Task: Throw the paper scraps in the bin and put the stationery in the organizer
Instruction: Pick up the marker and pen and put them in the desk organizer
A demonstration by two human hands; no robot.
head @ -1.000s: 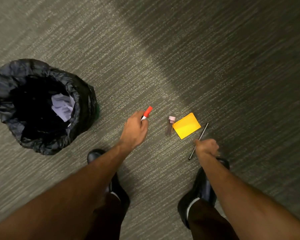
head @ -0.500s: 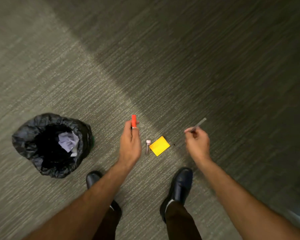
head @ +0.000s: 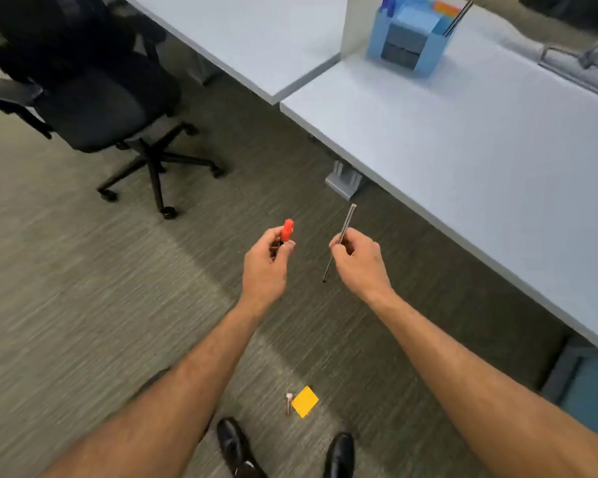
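Carpet: grey-green, striped weave, covers the whole floor.

Desks: two pale blue-grey tops meeting at a corner, upper right; one grey foot shows beneath the near edge.

Office chair: black, on castors, upper left, standing apart from the desks.

Organizer: light blue, with darker drawer fronts, on the far desk beside a white divider. Blue pens stand in its left compartment, dark thin sticks lean out of its right side, something orange lies on top.

Shoes: black, a pair, bottom centre.

Left hand: raised above the carpet, fingers curled closed around a marker whose red cap sticks up past the thumb.

Right hand: raised level with the left, well short of the desk; thumb and fingers pinched on a pencil, thin and dark, tilted, its upper end toward the desk and its tip pointing down.

Sticky notes: yellow-orange square pad, flat on the carpet between the forearms, just ahead of the shoes.

Small pink-capped item: lying just beside the pad's left edge; too small to identify.
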